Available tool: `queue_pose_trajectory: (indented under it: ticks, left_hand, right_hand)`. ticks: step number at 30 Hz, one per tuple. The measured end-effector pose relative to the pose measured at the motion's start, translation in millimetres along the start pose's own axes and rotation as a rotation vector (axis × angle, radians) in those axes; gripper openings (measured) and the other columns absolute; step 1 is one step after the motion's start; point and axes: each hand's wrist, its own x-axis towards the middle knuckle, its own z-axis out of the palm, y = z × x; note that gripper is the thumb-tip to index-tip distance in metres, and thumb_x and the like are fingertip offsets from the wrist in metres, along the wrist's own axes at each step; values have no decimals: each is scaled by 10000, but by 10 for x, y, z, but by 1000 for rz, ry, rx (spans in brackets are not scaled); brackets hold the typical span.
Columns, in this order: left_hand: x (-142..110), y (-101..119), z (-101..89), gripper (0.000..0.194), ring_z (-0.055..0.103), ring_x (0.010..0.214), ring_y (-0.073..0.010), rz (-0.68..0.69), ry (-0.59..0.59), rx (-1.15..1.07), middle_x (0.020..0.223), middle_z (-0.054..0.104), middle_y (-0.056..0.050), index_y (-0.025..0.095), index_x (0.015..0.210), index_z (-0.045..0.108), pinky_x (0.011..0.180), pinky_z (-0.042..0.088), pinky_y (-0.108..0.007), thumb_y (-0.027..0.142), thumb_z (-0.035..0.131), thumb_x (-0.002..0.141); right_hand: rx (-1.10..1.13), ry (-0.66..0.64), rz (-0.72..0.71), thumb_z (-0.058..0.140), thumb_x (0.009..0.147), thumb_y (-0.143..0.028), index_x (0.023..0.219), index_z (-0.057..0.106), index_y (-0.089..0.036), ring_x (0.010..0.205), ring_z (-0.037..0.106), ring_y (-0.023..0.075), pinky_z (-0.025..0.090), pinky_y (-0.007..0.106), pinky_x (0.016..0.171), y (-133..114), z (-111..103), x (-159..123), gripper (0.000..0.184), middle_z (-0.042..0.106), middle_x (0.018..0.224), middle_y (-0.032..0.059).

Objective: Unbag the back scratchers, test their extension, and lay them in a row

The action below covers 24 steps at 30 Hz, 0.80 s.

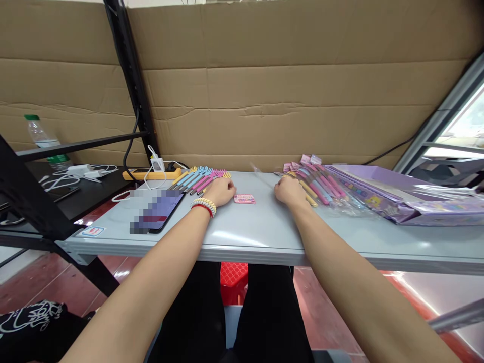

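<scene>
My left hand [221, 191] rests on the grey table with its fingers curled; what they hold, if anything, is hidden. Right behind it lies a row of small claw-ended back scratchers [200, 179] in yellow, blue and pink with dark rods. A small pink printed card [245, 198] lies flat just right of my left fingers. My right hand [289, 190] is closed, knuckles up, and hides what is in it. Beside and partly behind it is a pile of pink, yellow and grey-handled back scratchers [321, 181], some in clear wrappers with pink cards.
A phone [166, 212] lies left of my left arm. Behind it are a yellow power strip [151, 174] and white cables. An open purple box [381, 196] stands at the right. A cardboard wall [264, 85] closes the back; a black post [132, 75] rises at the left.
</scene>
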Motion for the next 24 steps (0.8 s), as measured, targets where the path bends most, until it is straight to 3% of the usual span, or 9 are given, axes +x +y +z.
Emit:
queue_pose_trajectory:
  ticks: [4, 9, 12, 15, 18, 20, 22, 24]
  left_hand:
    - [18, 10, -11, 379, 543, 696, -177, -22, 89, -210, 727, 627, -49, 154, 705, 607, 639, 379, -290, 447, 421, 857]
    - [71, 45, -4, 498, 573, 753, -172, -224, 38, -796, 968, 632, -94, 156, 952, 585, 645, 421, -275, 616, 485, 789]
    - [56, 142, -17, 547, 603, 743, -157, -257, -42, -1211, 972, 617, -102, 158, 1101, 502, 662, 456, -276, 594, 542, 773]
    - [-5, 264, -44, 593, 623, 743, -151, -182, -72, -1421, 927, 619, -75, 155, 1207, 412, 675, 471, -277, 433, 660, 746]
    - [-55, 341, -64, 689, 624, 686, -158, -170, -134, -1417, 890, 638, -64, 153, 1260, 363, 620, 467, -284, 249, 725, 681]
    - [-58, 350, -80, 580, 615, 654, -150, -163, -180, -1427, 836, 646, -48, 146, 1200, 432, 617, 465, -283, 183, 686, 681]
    - [-45, 331, -109, 396, 619, 672, -145, -165, -205, -1497, 813, 654, -49, 137, 1092, 511, 656, 474, -284, 191, 617, 715]
    - [-33, 301, -152, 293, 631, 696, -154, -194, -258, -1565, 838, 669, -73, 133, 1028, 544, 680, 481, -289, 240, 553, 756]
  right_hand:
    - [165, 170, -160, 471, 816, -243, 841, 732, -153, 857, 634, 275, 443, 350, 741, -29, -42, -42, 278, 681, 850, 163]
    - [410, 308, -603, 518, 787, -247, 681, 721, -166, 653, 592, 171, 416, 280, 638, -164, -75, -154, 243, 679, 721, 70]
    - [538, 223, -863, 540, 785, -253, 670, 718, -180, 636, 575, 135, 416, 253, 611, -262, -96, -277, 225, 694, 785, 52]
    - [609, 0, -1025, 554, 799, -283, 815, 739, -200, 666, 566, 115, 419, 232, 612, -322, -123, -394, 204, 701, 900, 39]
    - [626, -215, -1081, 578, 799, -357, 909, 733, -202, 678, 543, 109, 410, 219, 594, -343, -154, -459, 245, 693, 896, 30]
    - [702, -270, -1042, 577, 795, -409, 902, 726, -184, 695, 548, 121, 409, 223, 584, -343, -172, -463, 290, 685, 866, 35]
    - [819, -205, -916, 566, 788, -452, 849, 712, -162, 663, 549, 130, 411, 239, 569, -330, -178, -426, 331, 672, 798, 43]
    - [891, 6, -706, 578, 763, -486, 754, 672, -146, 609, 534, 134, 414, 260, 563, -301, -166, -345, 354, 632, 683, 41]
